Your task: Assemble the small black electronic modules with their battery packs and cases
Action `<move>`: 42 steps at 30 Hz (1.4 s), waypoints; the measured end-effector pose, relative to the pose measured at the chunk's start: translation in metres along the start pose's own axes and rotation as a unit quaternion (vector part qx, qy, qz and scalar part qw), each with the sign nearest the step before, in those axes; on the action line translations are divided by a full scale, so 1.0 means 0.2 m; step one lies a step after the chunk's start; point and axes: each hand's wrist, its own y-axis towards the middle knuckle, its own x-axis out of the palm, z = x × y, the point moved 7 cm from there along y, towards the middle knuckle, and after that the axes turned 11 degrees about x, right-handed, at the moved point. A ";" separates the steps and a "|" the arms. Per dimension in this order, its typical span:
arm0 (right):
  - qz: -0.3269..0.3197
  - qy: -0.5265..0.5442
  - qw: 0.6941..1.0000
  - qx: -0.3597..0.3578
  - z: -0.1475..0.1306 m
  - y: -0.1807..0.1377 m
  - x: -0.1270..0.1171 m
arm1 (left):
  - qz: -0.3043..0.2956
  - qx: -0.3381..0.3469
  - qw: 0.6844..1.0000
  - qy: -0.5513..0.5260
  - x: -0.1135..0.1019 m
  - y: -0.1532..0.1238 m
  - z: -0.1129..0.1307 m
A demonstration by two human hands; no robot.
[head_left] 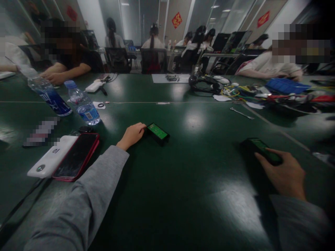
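A small black box with a green face (158, 131), perhaps a circuit board in a case, is at the middle of the green table (178, 195). My left hand (133, 134) has its fingers closed at the left corner of this box, which looks tilted a little. On the right, my right hand (285, 170) grips a second black box with a dim green face (258, 143), thumb on one side and fingers on the other. A shadow lies beneath it, so it seems to be held just above the table.
Left of my arm lie a red-cased phone (75, 157), a white power bank (53, 155) and two water bottles (85, 108). A wrench (242, 113), tangled cables (243, 91) and a blue tray (286, 86) are at the far right. Other people sit across the table.
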 end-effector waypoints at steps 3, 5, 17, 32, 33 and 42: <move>0.008 0.002 1.000 -0.008 -0.02 0.00 -0.01 | 0.001 -0.001 1.000 -0.003 -0.01 0.00 0.00; 0.011 0.005 1.000 -0.012 -0.03 0.00 -0.01 | 0.001 -0.002 1.000 -0.006 -0.01 0.00 0.00; 0.018 0.010 1.000 -0.018 -0.02 0.00 -0.01 | -0.002 -0.004 1.000 -0.010 0.00 0.00 0.00; 0.008 0.019 1.000 -0.005 0.01 0.01 -0.01 | -0.002 0.001 1.000 -0.003 -0.01 0.00 0.01; 0.005 0.018 1.000 -0.006 0.01 0.01 -0.01 | -0.002 0.000 1.000 -0.003 -0.01 0.00 0.01; 0.003 0.016 1.000 -0.009 0.00 0.00 -0.02 | -0.006 -0.004 1.000 -0.008 -0.02 0.00 0.01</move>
